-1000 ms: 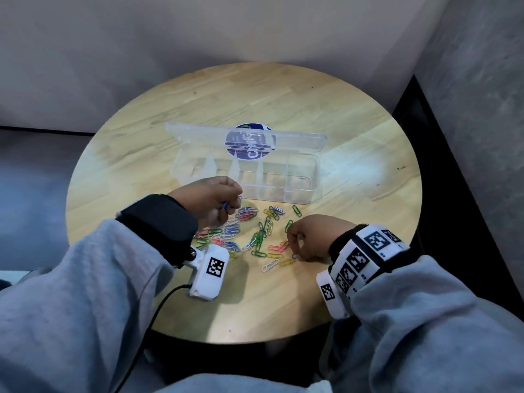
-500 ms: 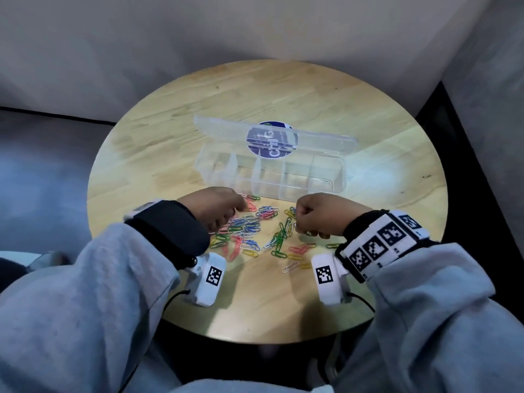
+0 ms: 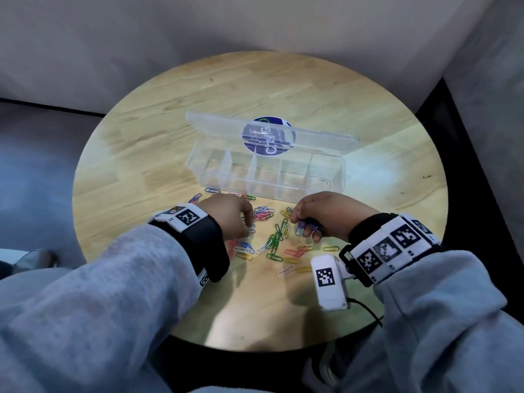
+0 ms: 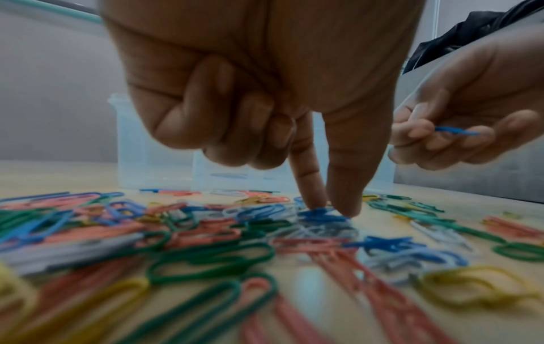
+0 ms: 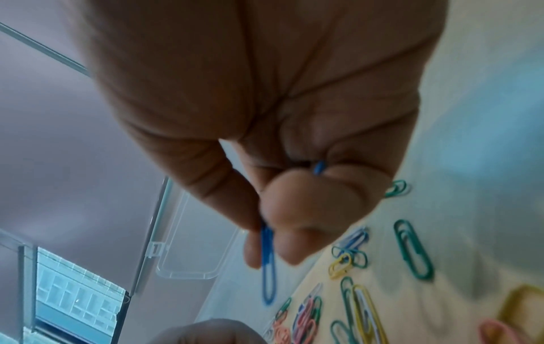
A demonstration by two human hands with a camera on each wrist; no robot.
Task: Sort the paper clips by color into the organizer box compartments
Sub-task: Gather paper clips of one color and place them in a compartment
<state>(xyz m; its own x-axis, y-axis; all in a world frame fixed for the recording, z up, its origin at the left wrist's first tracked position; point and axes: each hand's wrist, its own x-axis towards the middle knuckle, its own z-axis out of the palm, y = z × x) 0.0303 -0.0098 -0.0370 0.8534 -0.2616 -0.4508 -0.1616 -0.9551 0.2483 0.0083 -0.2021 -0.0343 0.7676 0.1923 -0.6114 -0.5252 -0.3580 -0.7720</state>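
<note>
Since a second ago, right hand [image 3: 326, 215] up off the table [image 3: 368, 131] and now pinching a blue clip [image 5: 267, 263] between thumb and fingers, maybe a second one tucked in the palm, too blurry to call; left hand [image 3: 229, 217] dropped into the paper clip pile [image 3: 272, 239] just in front of the organizer box [image 3: 266, 171], forefinger and thumb closing on another blue clip [image 4: 320, 215], not yet lifted. Compartments look empty so far. Easy to snag a tangled neighbour of the wrong colour, or fumble the loose right-hand pinch and drop the clip back into the heap.
</note>
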